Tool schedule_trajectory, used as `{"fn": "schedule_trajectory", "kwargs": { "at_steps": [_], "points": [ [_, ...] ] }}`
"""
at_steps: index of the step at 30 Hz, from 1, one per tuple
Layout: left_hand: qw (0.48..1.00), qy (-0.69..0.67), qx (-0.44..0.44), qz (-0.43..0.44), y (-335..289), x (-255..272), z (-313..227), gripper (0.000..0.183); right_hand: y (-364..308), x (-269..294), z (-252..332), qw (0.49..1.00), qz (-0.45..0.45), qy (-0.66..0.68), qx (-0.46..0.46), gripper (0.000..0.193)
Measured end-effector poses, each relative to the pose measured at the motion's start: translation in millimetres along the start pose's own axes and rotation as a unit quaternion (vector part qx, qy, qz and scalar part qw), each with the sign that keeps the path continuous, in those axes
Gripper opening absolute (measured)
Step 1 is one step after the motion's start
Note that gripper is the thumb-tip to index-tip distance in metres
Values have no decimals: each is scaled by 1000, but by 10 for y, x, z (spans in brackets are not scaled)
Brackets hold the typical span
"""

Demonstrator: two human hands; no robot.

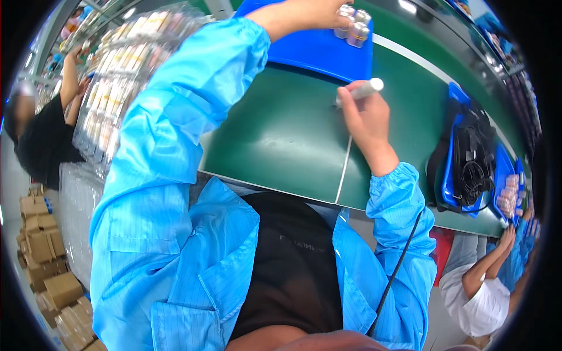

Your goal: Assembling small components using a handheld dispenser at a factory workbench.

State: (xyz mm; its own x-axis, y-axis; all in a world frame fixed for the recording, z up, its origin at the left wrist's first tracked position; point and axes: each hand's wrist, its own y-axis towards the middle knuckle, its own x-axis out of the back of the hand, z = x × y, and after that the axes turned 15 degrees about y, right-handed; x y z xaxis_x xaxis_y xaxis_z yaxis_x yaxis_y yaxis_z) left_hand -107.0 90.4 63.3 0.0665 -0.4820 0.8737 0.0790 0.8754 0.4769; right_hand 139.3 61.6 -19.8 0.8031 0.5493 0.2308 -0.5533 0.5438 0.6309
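My right hand [370, 120] is closed around a white cylindrical tube [370, 89], held tilted above the green tabletop [281, 128]. The tube's round pale end points up and to the right, and my fingers hide part of its body. At the far edge of the view, my left hand [313, 14] reaches over a blue tray [322, 55]. Its fingers close on one of several small clear containers with whitish lids [358, 34], clustered at the tray's right side. Part of that grip is cut off by the view's upper edge.
Stacked clear plastic trays of small tubes [117, 82] stand at the left, near a person in black [44, 134]. Cardboard boxes [47, 240] lie on the floor. At the right are a blue bin with black cables [468, 169] and a person in white [483, 292].
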Motion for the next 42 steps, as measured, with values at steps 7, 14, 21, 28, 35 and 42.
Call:
{"fn": "schedule_trajectory", "kwargs": {
  "at_steps": [7,14,21,28,35,42],
  "points": [
    [989,123,79,-23,72,98,-590,53,65,35,225,1000,7,3,-22,21],
    [989,114,-26,-90,8,88,-487,43,97,-2,361,1000,9,2,16,23],
    [984,-24,32,-172,-201,297,-459,44,90,17,374,999,18,19,-47,15],
    [959,-243,72,-127,-1032,572,-709,37,238,234,406,971,-153,162,-91,20],
    [969,-235,2,-71,-1416,335,-895,47,295,329,528,950,-130,263,-105,21],
    [958,-281,52,11,-1398,395,-1024,51,173,357,540,965,-71,248,-43,18]
  ]
}}
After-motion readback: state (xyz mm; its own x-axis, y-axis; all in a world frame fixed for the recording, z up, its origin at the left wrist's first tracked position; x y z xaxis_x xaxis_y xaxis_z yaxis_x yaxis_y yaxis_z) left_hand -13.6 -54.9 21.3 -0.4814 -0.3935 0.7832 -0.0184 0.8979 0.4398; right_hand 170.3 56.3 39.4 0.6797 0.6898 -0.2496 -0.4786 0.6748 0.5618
